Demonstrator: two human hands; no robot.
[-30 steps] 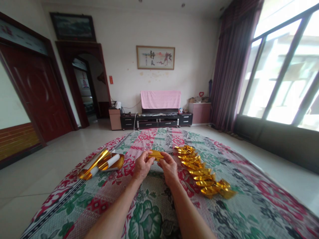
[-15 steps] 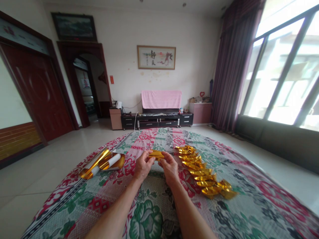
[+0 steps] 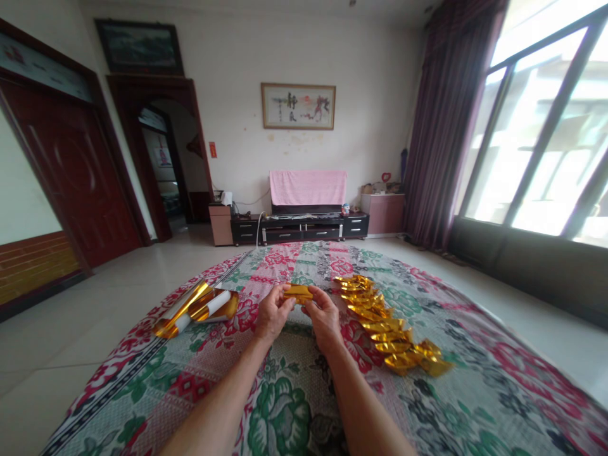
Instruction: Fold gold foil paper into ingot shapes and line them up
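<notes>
Both my hands pinch one small folded piece of gold foil paper (image 3: 298, 292) above the middle of a floral quilt (image 3: 294, 411). My left hand (image 3: 272, 313) grips its left end and my right hand (image 3: 325, 316) grips its right end. A row of several finished gold foil folds (image 3: 384, 329) lies on the quilt just right of my right hand. A loose stack of curled gold foil sheets (image 3: 194, 308) with white backing lies to the left of my left hand.
The quilt is spread on a pale tiled floor (image 3: 71, 342). A dark low TV cabinet (image 3: 299, 228) with a pink cloth over it stands against the far wall. Dark red doors (image 3: 71, 171) are on the left, a large window with a purple curtain (image 3: 441, 126) on the right.
My hands have drawn slightly closer together on the gold foil piece, which looks narrower. The view has shifted a little; nothing else on the quilt has moved.
</notes>
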